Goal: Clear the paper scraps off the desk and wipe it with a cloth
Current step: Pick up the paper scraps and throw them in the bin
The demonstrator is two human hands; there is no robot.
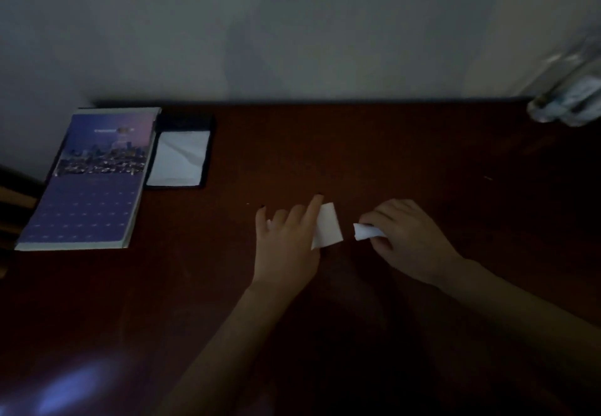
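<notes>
Head view, dim light: both hands are out over the dark desk [422,161], near each other but apart. The right hand [409,240] has its fingers curled round a crumpled scrap [366,231], which pokes out toward the left. Between the hands lies a flat scrap [327,225], its long axis running away from the person, touching the left hand [286,240] on the thumb side. That hand's fingers lie fairly straight, but the thumb is hidden, so I can't tell whether it pinches. The left hand is nearer, so the pick-up looks like its job. No cloth in sight. A purple booklet [87,181] and a notepad tray [180,158] sit far left.
</notes>
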